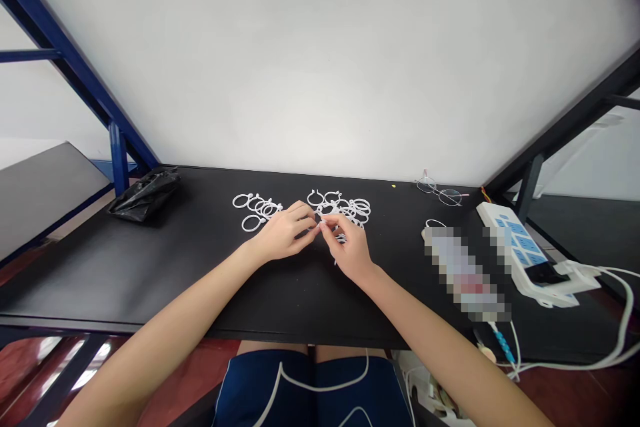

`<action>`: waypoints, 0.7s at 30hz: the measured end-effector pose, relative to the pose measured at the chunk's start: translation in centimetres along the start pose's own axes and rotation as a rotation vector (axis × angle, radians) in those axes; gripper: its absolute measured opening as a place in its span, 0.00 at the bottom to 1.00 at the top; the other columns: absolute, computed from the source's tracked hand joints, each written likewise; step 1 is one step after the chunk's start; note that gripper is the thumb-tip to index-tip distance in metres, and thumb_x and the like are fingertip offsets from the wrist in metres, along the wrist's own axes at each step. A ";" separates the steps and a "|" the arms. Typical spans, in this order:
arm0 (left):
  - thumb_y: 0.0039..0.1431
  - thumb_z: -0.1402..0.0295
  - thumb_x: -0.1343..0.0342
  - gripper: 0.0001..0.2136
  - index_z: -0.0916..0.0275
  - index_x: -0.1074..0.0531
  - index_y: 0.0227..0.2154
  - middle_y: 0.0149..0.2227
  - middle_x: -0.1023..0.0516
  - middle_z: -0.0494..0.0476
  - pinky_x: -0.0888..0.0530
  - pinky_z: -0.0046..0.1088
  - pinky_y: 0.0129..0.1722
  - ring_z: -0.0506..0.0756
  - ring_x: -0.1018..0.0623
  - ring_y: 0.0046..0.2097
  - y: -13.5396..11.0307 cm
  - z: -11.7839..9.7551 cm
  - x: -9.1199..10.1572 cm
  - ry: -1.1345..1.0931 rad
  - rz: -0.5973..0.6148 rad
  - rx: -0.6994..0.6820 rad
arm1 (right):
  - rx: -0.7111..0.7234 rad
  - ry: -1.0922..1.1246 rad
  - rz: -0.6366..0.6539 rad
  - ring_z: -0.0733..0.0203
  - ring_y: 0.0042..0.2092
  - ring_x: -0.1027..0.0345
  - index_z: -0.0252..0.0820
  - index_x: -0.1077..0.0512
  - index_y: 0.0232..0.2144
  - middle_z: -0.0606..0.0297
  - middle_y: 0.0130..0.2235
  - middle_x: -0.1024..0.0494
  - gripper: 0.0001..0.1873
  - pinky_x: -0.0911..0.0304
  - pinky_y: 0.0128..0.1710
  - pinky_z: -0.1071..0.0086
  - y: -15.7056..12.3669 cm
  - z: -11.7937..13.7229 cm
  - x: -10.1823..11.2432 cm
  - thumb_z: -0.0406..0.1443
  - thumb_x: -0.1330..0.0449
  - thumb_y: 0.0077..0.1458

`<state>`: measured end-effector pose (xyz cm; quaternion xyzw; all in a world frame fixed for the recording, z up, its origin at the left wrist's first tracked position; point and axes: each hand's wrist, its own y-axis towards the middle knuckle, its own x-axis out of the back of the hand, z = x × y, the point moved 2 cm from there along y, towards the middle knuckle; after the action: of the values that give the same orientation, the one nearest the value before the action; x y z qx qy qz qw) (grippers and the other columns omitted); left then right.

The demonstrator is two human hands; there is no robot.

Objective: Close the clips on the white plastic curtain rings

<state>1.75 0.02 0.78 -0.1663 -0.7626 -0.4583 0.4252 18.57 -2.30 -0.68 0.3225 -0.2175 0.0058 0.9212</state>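
Observation:
Both hands meet over the black table, fingertips pinched around a white plastic ring (pixel 322 221), of which only a small part shows between the fingers. My left hand (pixel 283 233) is closed on its left side, thumb and forefinger together. From the right, my right hand (pixel 351 248) pinches it with thumb and forefinger. Several white rings (pixel 253 223) lie loosely to the left of my left hand. Behind and partly under my right hand is a second pile of white rings (pixel 361 205). One ring (pixel 315 205) at its back has a gap with small knobbed ends.
A black plastic bag (pixel 145 197) rests at the table's left end. Eyeglasses (pixel 450 197) lie at the back right, near a white power strip (pixel 520 247) with plugs and cables. A blurred-out phone-like object (pixel 465 273) is beside it. A white wall borders the table (pixel 200 180).

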 end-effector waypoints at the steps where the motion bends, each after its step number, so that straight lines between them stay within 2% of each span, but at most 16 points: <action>1: 0.65 0.68 0.52 0.11 0.64 0.29 0.30 0.38 0.26 0.61 0.26 0.32 0.39 0.55 0.28 0.43 0.0 0.0 0.0 0.000 -0.001 -0.002 | 0.000 -0.002 -0.001 0.61 0.34 0.26 0.42 0.29 0.39 0.63 0.34 0.22 0.07 0.29 0.32 0.69 0.0 0.0 0.0 0.37 0.46 0.61; 21: 0.65 0.67 0.53 0.11 0.63 0.28 0.30 0.38 0.26 0.61 0.25 0.32 0.38 0.56 0.27 0.43 0.0 0.0 0.0 0.013 -0.002 -0.008 | -0.006 -0.006 -0.001 0.61 0.34 0.26 0.43 0.28 0.39 0.63 0.34 0.22 0.07 0.29 0.32 0.69 0.1 0.2 0.1 0.37 0.45 0.61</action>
<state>1.73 0.03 0.78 -0.1641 -0.7583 -0.4629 0.4288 18.54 -2.38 -0.48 0.3197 -0.2203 0.0035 0.9215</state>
